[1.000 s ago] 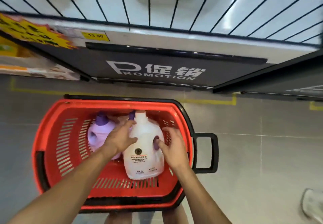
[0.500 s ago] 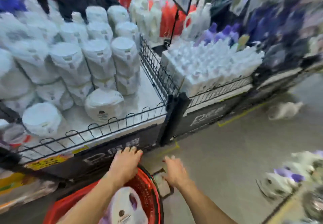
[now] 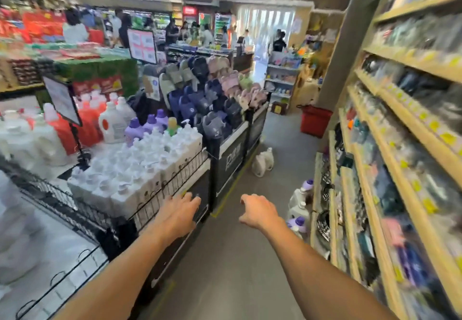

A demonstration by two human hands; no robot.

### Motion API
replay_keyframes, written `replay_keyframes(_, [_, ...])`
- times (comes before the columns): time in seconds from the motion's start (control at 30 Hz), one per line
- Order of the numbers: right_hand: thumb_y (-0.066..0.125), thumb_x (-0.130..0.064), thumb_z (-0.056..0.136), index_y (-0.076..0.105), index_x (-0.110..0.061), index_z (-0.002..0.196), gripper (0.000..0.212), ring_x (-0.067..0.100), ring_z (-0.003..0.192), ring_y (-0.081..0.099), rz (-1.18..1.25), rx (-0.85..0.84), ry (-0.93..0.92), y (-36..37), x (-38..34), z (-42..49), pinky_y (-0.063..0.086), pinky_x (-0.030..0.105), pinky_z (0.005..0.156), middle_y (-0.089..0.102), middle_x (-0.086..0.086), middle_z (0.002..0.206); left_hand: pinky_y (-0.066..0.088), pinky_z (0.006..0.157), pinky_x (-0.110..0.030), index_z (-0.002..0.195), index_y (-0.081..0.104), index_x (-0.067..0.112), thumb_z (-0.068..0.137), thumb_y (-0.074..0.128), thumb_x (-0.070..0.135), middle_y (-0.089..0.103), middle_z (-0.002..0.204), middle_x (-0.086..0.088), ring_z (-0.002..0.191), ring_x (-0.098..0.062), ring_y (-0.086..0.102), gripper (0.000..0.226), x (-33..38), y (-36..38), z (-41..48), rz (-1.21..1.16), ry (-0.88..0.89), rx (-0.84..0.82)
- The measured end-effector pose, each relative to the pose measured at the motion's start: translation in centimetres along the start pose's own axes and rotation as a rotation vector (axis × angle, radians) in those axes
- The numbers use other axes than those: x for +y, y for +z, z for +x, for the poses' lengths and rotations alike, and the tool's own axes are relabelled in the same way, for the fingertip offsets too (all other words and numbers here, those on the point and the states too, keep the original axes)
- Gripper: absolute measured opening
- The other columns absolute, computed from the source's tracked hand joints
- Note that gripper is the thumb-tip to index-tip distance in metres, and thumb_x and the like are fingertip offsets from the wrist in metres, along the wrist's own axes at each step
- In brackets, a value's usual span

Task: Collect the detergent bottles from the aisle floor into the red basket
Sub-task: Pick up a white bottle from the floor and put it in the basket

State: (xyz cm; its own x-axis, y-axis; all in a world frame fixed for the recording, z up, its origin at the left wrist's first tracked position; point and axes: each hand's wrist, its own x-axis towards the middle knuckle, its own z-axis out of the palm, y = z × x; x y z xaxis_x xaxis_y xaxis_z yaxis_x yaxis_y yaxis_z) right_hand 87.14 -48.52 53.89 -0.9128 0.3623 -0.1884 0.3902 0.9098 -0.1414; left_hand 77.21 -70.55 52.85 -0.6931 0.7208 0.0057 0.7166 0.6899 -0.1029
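Observation:
Both my arms reach forward over the aisle floor. My left hand (image 3: 178, 213) is empty with fingers spread, in front of the display bin's wire rail. My right hand (image 3: 257, 211) is empty too, fingers loosely curled down. White detergent bottles with purple caps (image 3: 298, 204) stand on the floor against the right shelf's base, just right of my right hand. Two more white bottles (image 3: 262, 162) stand farther down the aisle beside the black display stand. The red basket I was loading is out of view; a red basket (image 3: 315, 121) stands far down the aisle.
A wire-railed display bin (image 3: 160, 177) of white pump bottles runs along the left, with slippers (image 3: 215, 94) beyond it. Wooden shelves (image 3: 400, 169) line the right side. Grey floor (image 3: 237, 257) stretches ahead between them. Several people stand at the far end.
The view has swung up from the red basket to look down the aisle. Both hands let go of the white bottle in the basket and now reach forward empty.

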Motion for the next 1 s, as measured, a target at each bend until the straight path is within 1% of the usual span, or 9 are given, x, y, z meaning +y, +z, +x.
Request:
replay_keyframes(0.1, [0.068, -0.035, 0.084, 0.055, -0.02, 0.129, 0.049, 0.035, 0.123, 0.056, 0.02, 0.039, 0.095, -3.1, 6.6, 0.8, 0.051, 0.042, 0.097, 0.061, 0.009, 0.133, 0.05, 0.093, -0.044, 0.131, 0.046, 0.027, 0.085, 0.067, 0.048, 0.055, 0.126, -0.001, 0.116, -0.026, 0.055, 0.055, 5.1, -3.1, 6.2, 0.018, 0.102, 0.042])
replay_keyframes(0.2, [0.07, -0.034, 0.082, 0.056, -0.02, 0.127, 0.049, 0.033, 0.122, 0.058, 0.035, 0.052, 0.175, -5.1, 12.3, 2.0, 0.05, 0.041, 0.093, 0.062, 0.009, 0.132, 0.048, 0.09, -0.045, 0.13, 0.046, 0.026, 0.087, 0.067, 0.043, 0.054, 0.124, -0.003, 0.114, -0.029, 0.055, 0.051, 9.3, -4.9, 11.2, 0.026, 0.165, 0.055])
replay_keyframes(0.3, [0.071, -0.037, 0.082, 0.056, -0.018, 0.121, 0.046, 0.034, 0.118, 0.059, 0.035, 0.044, 0.217, -6.1, 16.4, 3.8, 0.046, 0.038, 0.083, 0.063, 0.012, 0.127, 0.046, 0.091, -0.047, 0.13, 0.045, 0.024, 0.09, 0.063, 0.04, 0.053, 0.125, -0.005, 0.115, -0.031, 0.053, 0.047, 11.7, -5.7, 15.3, 0.045, 0.191, 0.05])
replay_keyframes(0.37, [0.071, -0.038, 0.082, 0.056, -0.019, 0.119, 0.045, 0.035, 0.115, 0.06, 0.045, 0.042, 0.237, -6.5, 18.2, 5.6, 0.047, 0.038, 0.083, 0.064, 0.011, 0.124, 0.046, 0.091, -0.047, 0.132, 0.045, 0.023, 0.09, 0.063, 0.044, 0.052, 0.127, -0.005, 0.117, -0.031, 0.053, 0.05, 12.2, -6.0, 17.9, 0.054, 0.194, 0.043])
replay_keyframes(0.5, [0.07, -0.04, 0.08, 0.055, -0.022, 0.116, 0.043, 0.034, 0.112, 0.06, 0.06, 0.03, 0.237, -6.9, 19.9, 10.5, 0.053, 0.042, 0.09, 0.064, 0.008, 0.122, 0.044, 0.091, -0.047, 0.135, 0.044, 0.023, 0.09, 0.064, 0.045, 0.051, 0.13, -0.006, 0.119, -0.032, 0.051, 0.054, 11.4, -5.6, 23.1, 0.051, 0.191, 0.008])
replay_keyframes(0.67, [0.07, -0.038, 0.08, 0.056, -0.025, 0.118, 0.042, 0.032, 0.111, 0.06, 0.089, 0.02, 0.228, -7.6, 20.3, 17.6, 0.05, 0.039, 0.084, 0.064, 0.006, 0.121, 0.044, 0.095, -0.049, 0.131, 0.046, 0.023, 0.087, 0.068, 0.048, 0.052, 0.129, -0.005, 0.119, -0.032, 0.051, 0.056, 8.7, -4.8, 30.4, 0.038, 0.174, -0.017])
replay_keyframes(0.77, [0.069, -0.04, 0.079, 0.057, -0.027, 0.121, 0.046, 0.032, 0.116, 0.06, 0.093, 0.02, 0.231, -8.3, 20.4, 22.6, 0.052, 0.039, 0.088, 0.064, 0.005, 0.126, 0.042, 0.099, -0.053, 0.133, 0.045, 0.023, 0.086, 0.068, 0.048, 0.052, 0.131, -0.006, 0.121, -0.033, 0.051, 0.059, 6.2, -4.3, 35.5, 0.033, 0.178, -0.045])
replay_keyframes(0.9, [0.07, -0.04, 0.08, 0.057, -0.026, 0.123, 0.047, 0.032, 0.117, 0.06, 0.122, 0.003, 0.252, -9.5, 20.8, 28.8, 0.053, 0.039, 0.091, 0.064, 0.004, 0.127, 0.043, 0.096, -0.05, 0.135, 0.043, 0.023, 0.087, 0.066, 0.047, 0.053, 0.132, -0.005, 0.121, -0.033, 0.051, 0.059, 3.7, -4.0, 42.7, 0.044, 0.185, -0.029])
replay_keyframes(1.0, [0.072, -0.042, 0.079, 0.057, -0.026, 0.122, 0.048, 0.031, 0.116, 0.061, 0.126, -0.005, 0.285, -9.7, 22.7, 32.8, 0.053, 0.042, 0.094, 0.065, 0.004, 0.127, 0.044, 0.095, -0.048, 0.133, 0.045, 0.024, 0.087, 0.065, 0.049, 0.053, 0.129, -0.005, 0.12, -0.032, 0.052, 0.056, 3.9, -2.8, 47.9, 0.033, 0.216, -0.039])
